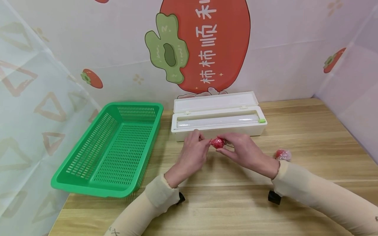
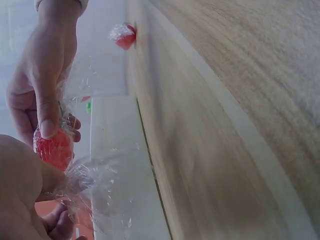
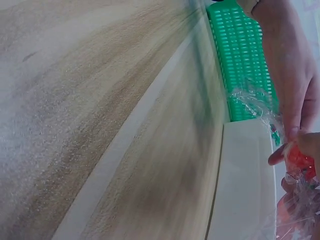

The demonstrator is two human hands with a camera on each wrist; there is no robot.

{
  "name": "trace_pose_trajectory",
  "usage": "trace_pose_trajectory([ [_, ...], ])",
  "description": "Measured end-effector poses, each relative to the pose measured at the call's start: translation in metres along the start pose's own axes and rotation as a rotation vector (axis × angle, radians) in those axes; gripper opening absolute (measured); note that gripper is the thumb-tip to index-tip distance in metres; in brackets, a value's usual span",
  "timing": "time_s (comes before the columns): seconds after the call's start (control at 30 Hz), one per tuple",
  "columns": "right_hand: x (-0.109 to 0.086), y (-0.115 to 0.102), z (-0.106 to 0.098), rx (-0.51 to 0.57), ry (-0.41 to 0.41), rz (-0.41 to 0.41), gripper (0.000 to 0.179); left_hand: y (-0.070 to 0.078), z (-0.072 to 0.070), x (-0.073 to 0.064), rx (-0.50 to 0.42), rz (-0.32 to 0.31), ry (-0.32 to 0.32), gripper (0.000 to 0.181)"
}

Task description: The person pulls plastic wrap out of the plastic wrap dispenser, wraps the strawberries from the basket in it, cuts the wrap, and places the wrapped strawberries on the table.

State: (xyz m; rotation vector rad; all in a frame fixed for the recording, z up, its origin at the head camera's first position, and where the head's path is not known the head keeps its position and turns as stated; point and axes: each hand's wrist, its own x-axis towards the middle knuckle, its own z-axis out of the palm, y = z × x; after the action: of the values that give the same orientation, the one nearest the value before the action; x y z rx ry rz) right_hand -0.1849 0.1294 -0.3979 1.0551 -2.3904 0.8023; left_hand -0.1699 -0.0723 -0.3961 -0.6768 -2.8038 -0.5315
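Observation:
A red strawberry [image 1: 217, 143], wrapped in clear cling film, is held up just in front of the white film box [image 1: 218, 131]. My right hand [image 1: 245, 149] grips it between thumb and fingers, the thumb lying along its side in the left wrist view. From the other end, my left hand [image 1: 193, 152] pinches the gathered cling film [image 2: 80, 180] close against the fruit. Loose film sticks out past the fingers of both hands. Another film-wrapped strawberry [image 1: 283, 155] lies on the table beside my right wrist.
A green plastic basket [image 1: 136, 177] with slotted sides stands at the left. The box's lid [image 1: 215, 102] is raised, showing a roll of film [image 1: 217, 122] inside and a green slider [image 1: 262, 120] at its right end. A printed cloth wall rises behind the wooden table [image 1: 224, 209].

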Motion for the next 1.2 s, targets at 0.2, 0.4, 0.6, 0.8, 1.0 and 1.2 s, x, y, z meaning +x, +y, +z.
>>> trace_pose_trajectory([
  [0.2, 0.0009, -0.001, 0.0009, 0.004, 0.015, -0.022, 0.041, -0.0024, -0.0006, 0.0006, 0.031, 0.008, -0.005, 0.022],
  [0.4, 0.0009, -0.0016, 0.0016, 0.002, 0.036, -0.041, 0.041, -0.0017, -0.0016, 0.0015, -0.109, -0.031, -0.043, 0.023],
  [0.6, 0.0007, -0.0029, 0.0009, -0.008, 0.038, -0.046, 0.043, -0.0002, -0.0036, 0.002, -0.235, -0.077, -0.028, 0.018],
  [0.8, 0.0012, -0.0036, 0.002, -0.006, 0.046, -0.067, 0.041, -0.0007, -0.005, 0.0027, -0.429, -0.166, -0.065, 0.018],
  [1.0, 0.0022, -0.0042, 0.0028, -0.001, 0.065, -0.083, 0.041, 0.0006, -0.0065, 0.006, -0.657, -0.231, -0.063, 0.018],
  [1.2, 0.0029, -0.0054, 0.0025, 0.005, 0.055, -0.082, 0.044, 0.0015, -0.0054, 0.0079, -0.673, -0.219, -0.047, 0.019],
])
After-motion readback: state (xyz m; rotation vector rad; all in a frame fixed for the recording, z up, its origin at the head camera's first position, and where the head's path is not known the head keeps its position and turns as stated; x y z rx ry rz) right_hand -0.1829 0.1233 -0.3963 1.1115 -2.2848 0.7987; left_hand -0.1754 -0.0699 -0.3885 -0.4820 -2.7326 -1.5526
